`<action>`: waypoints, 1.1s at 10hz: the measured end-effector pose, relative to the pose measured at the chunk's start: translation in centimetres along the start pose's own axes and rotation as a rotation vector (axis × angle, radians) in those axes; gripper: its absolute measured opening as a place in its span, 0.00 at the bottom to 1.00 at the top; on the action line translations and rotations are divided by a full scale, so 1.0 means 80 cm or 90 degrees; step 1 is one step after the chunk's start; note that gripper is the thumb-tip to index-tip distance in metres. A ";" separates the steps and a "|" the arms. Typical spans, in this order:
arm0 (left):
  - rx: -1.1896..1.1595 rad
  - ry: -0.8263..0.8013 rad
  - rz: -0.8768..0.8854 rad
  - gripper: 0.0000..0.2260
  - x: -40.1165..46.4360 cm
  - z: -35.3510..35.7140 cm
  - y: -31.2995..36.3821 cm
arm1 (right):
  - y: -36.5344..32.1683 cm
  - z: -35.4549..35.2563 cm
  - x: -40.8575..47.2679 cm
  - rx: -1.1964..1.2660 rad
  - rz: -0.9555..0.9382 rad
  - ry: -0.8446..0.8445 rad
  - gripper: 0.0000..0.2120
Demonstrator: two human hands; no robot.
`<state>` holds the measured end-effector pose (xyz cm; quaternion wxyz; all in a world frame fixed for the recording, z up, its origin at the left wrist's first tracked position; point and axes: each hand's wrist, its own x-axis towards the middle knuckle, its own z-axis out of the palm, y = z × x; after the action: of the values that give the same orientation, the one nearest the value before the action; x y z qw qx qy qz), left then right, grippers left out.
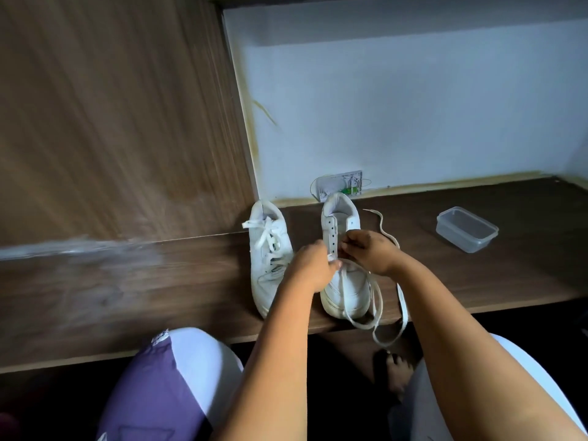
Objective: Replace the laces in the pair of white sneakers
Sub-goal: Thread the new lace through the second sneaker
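Head view: your left hand (pixel 313 265) and right hand (pixel 370 251) both pinch the white lace (pixel 375 300) over the right sneaker (pixel 345 249), toe at the dark wood-grain desk (pixel 159 288) edge. Laced sneaker (pixel 270 256) beside it. Clear plastic container (pixel 466 229) right, white wall (pixel 413 106) behind.

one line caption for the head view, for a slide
Both hands thread a white lace through the right sneaker; the left sneaker stays laced.
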<state>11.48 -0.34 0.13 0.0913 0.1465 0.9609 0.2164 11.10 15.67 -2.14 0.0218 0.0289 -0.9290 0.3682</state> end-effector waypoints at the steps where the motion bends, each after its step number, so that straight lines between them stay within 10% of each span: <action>1: 0.014 -0.035 0.026 0.13 0.004 0.001 -0.010 | 0.001 0.000 0.002 0.042 0.021 -0.002 0.09; 2: -0.265 -0.038 0.041 0.09 -0.008 -0.026 -0.001 | 0.000 -0.002 -0.001 0.119 0.040 -0.017 0.08; 3: -1.100 0.063 0.104 0.13 -0.026 -0.092 0.008 | 0.002 -0.005 -0.003 0.084 0.043 -0.020 0.08; 4: -1.519 -0.014 0.436 0.10 -0.048 -0.155 -0.018 | 0.002 -0.006 -0.003 0.083 0.037 -0.017 0.09; 5: -1.407 -0.007 0.338 0.10 -0.050 -0.161 -0.030 | 0.001 -0.007 -0.002 0.104 0.042 -0.024 0.10; 6: -0.595 0.174 -0.081 0.07 -0.022 -0.110 -0.020 | 0.001 -0.006 -0.002 0.109 0.037 -0.029 0.10; 7: -0.145 0.033 -0.107 0.20 0.002 -0.036 -0.017 | 0.003 -0.005 -0.001 0.115 0.037 -0.027 0.09; 11: -0.109 -0.028 0.014 0.06 -0.006 -0.053 -0.037 | 0.002 -0.014 0.000 0.048 0.022 -0.052 0.11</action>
<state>10.20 -4.71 2.65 0.1222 0.1536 0.9350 0.2955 11.14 16.54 -1.44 -0.0239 0.0289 -0.9149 0.4019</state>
